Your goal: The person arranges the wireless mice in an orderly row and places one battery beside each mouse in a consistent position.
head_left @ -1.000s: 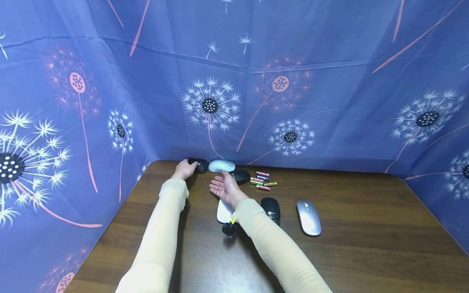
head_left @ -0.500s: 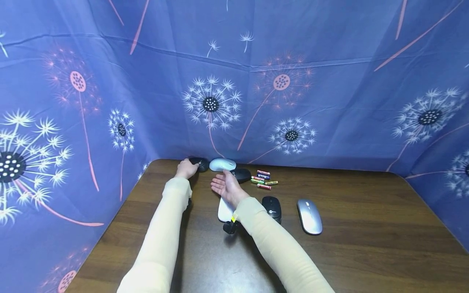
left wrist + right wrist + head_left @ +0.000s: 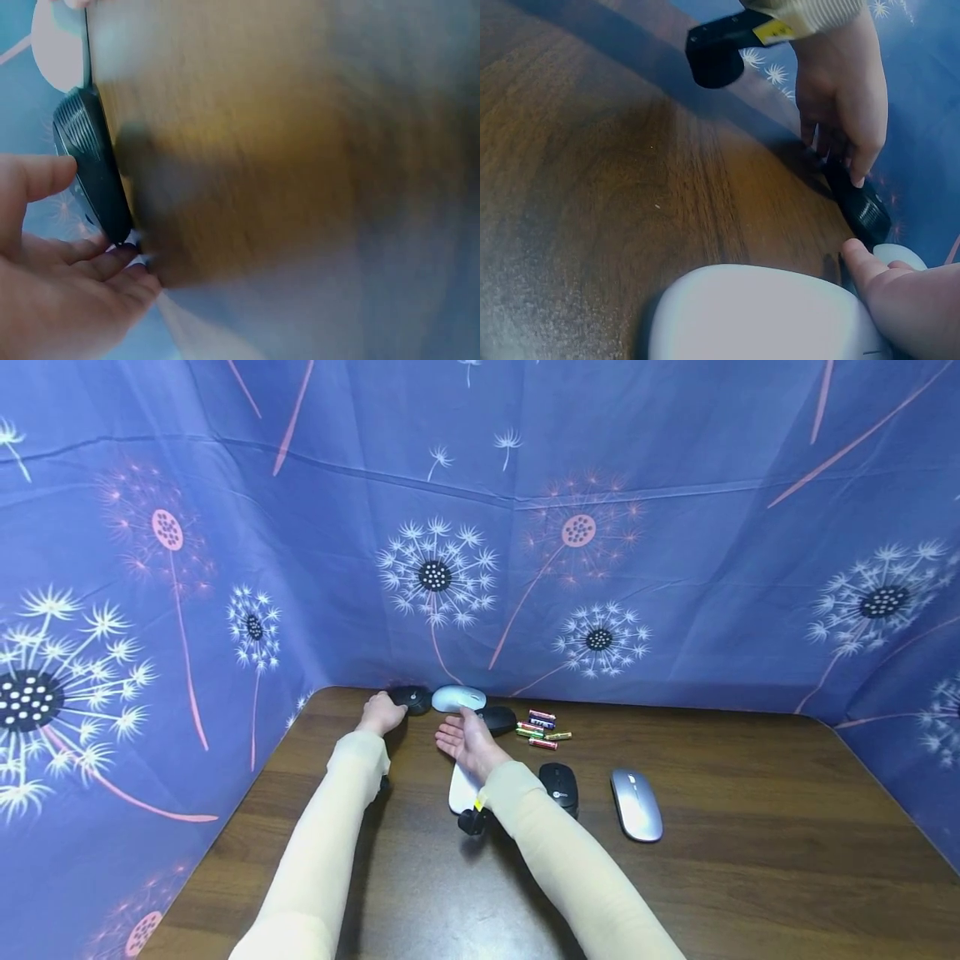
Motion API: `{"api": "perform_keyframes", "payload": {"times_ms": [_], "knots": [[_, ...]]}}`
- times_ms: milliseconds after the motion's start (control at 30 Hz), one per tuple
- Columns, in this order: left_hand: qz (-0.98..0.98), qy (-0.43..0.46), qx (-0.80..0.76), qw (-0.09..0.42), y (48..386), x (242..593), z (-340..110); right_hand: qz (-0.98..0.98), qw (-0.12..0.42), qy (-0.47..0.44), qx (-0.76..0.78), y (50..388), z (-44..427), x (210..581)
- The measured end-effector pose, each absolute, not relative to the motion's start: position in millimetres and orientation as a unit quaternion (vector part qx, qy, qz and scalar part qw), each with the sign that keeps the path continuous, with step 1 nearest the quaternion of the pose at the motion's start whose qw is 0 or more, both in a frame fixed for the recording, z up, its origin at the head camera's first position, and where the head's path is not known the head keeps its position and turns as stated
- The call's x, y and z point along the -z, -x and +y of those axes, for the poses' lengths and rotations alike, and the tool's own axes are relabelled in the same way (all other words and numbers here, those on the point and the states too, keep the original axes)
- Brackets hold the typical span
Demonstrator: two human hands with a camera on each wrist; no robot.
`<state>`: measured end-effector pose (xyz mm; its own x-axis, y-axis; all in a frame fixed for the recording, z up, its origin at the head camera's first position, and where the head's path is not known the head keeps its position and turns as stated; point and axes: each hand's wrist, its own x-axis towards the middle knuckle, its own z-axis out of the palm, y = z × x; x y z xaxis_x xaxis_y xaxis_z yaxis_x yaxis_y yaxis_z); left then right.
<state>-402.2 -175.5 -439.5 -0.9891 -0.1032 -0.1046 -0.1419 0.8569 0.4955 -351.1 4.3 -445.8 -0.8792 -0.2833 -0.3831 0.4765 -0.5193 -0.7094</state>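
At the back left of the table, my left hand (image 3: pixel 382 714) is at the left end of a black computer mouse (image 3: pixel 411 699). In the left wrist view its thumb (image 3: pixel 52 176) touches the mouse's side, and the loosely bent fingers lie by its end. My right hand (image 3: pixel 467 742) is held with straight fingers, palm turned to the left, and grips nothing. Beyond its fingertips sits a pale blue mouse (image 3: pixel 459 697). Another black mouse (image 3: pixel 497 720) is partly hidden behind this hand. A white mouse (image 3: pixel 757 315) lies beneath the right wrist, partly covered.
Several small batteries (image 3: pixel 543 729) lie in a loose group right of the hands. Nearer stand a black mouse (image 3: pixel 558 785), partly behind the right sleeve, and a silver mouse (image 3: pixel 636 804). A blue patterned cloth (image 3: pixel 675 527) hangs right behind the wooden table (image 3: pixel 750 802).
My left hand has drawn back slightly from the black mouse, so more of it shows. My right hand keeps its place over the white mouse. The head view has shifted a little.
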Motion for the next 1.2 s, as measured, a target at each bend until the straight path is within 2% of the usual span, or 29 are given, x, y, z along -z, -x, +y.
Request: {"api": "perform_keyframes", "payload": {"times_ms": [433,633,800,933,1067,1200], "knots": [[0.988,0.041,-0.134,0.065,372.2,430.0,-167.9,0.418,0.222,-0.118,0.873,352.7,-2.8,446.5],[0.992,0.033,-0.113,0.046,365.2,423.8,-168.7,0.414,0.224,-0.116,0.875,353.9,-6.4,447.5],[0.985,0.051,-0.163,-0.004,376.1,423.5,-171.8,0.411,0.221,-0.113,0.877,357.2,-9.1,450.1],[0.976,0.008,-0.214,-0.034,393.4,429.7,-171.8,0.409,0.220,-0.111,0.879,359.3,-12.0,451.7],[0.973,-0.064,-0.220,-0.025,407.8,436.3,-167.0,0.405,0.221,-0.110,0.880,359.6,-14.9,452.3],[0.977,-0.087,-0.195,0.004,414.0,439.0,-160.5,0.403,0.220,-0.111,0.882,361.5,-16.9,452.5]]}}
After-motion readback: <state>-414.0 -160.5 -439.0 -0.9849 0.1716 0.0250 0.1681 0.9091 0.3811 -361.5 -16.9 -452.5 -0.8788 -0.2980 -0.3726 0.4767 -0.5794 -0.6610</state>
